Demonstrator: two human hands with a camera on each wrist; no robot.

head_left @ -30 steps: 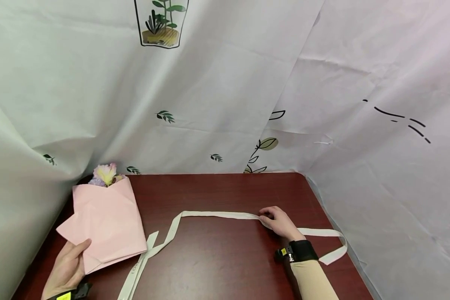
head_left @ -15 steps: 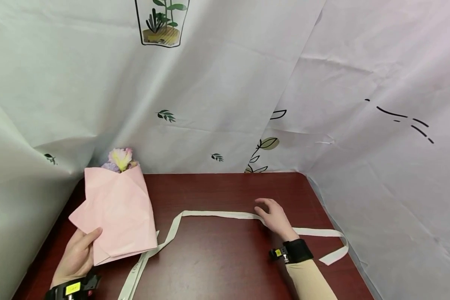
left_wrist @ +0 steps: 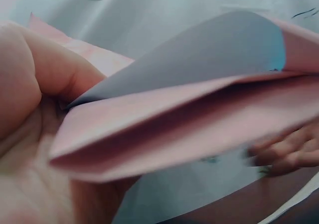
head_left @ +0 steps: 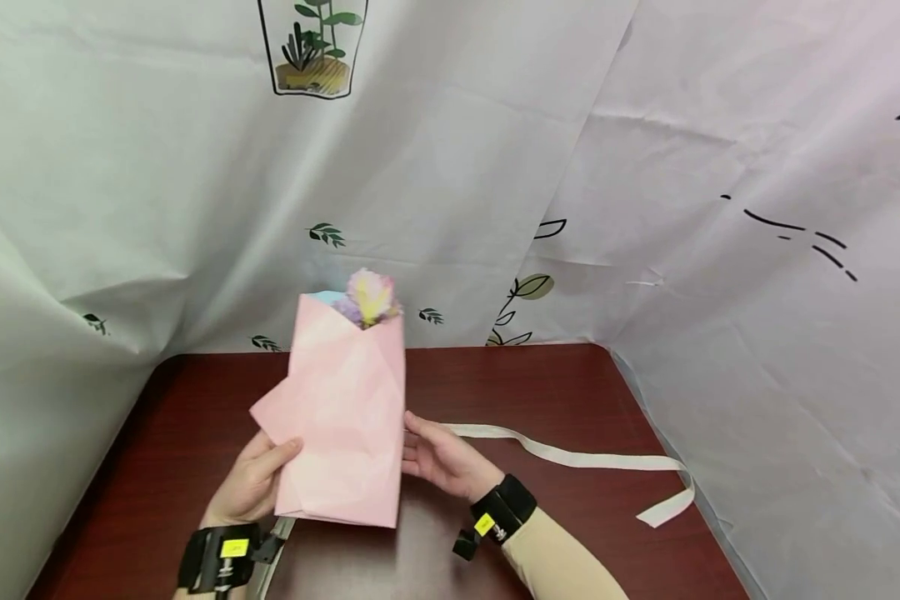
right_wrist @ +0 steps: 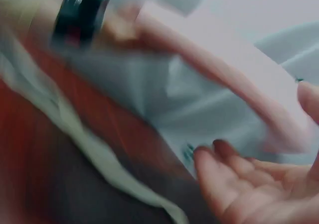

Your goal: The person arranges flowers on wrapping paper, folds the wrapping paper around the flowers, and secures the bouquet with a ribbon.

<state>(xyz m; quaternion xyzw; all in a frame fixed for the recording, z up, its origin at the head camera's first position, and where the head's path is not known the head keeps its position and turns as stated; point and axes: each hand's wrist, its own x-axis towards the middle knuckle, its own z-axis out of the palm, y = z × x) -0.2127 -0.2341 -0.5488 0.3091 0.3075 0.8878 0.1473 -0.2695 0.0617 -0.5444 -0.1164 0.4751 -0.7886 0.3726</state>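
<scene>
Head view: the left hand [head_left: 251,483] gripped the lower left side of a pink paper wrapper [head_left: 341,417], held nearly upright over the table [head_left: 540,383], a pink and yellow flower [head_left: 372,297] showing at its top. The right hand [head_left: 446,462] was at the wrapper's right edge, partly hidden; contact could not be told. A white ribbon [head_left: 592,460] extended rightward.

Left wrist view: the left thumb and fingers clasped the wrapper near its folded lower edge.

Right wrist view (blurred): the right fingers were loosely extended, palm empty; the ribbon crossed the table.
</scene>
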